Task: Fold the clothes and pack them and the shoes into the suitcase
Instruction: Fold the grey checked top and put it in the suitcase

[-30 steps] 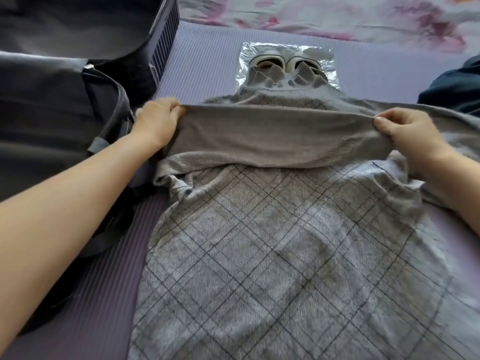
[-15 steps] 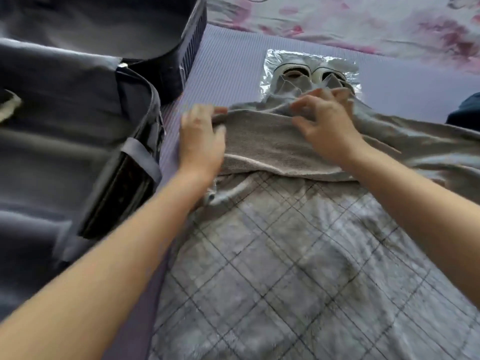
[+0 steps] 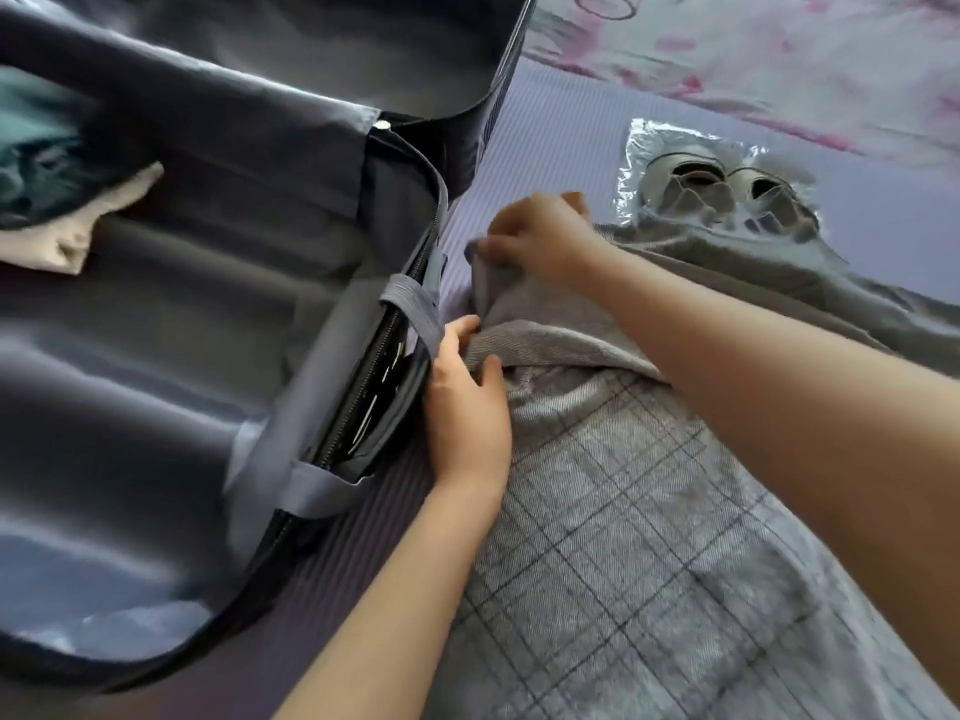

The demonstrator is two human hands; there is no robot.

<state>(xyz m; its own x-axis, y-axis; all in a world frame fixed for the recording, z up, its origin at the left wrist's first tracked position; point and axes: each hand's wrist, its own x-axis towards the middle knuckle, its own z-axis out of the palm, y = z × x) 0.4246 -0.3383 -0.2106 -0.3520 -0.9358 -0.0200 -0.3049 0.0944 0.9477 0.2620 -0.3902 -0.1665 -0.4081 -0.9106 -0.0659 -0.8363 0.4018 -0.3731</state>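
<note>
Purple ribbed mat [image 3: 561, 148] down here, floral sheet [image 3: 779, 54] beyond it. The open suitcase [image 3: 208, 304] lies on the left, blurred and cut off by the frame edge, with a teal garment [image 3: 36, 148] only half seen in its far corner. Beside it the grey checked sweater [image 3: 649, 537] is spread on the mat, its lower part running out of view. The left hand [image 3: 467, 407] pinches the folded edge next to the suitcase wall. The right hand [image 3: 540, 236], fingers curled, grips the cloth's corner just beyond. The shoes [image 3: 722, 189] sit in a clear plastic bag [image 3: 639, 148] further off, toes hidden under the sweater
</note>
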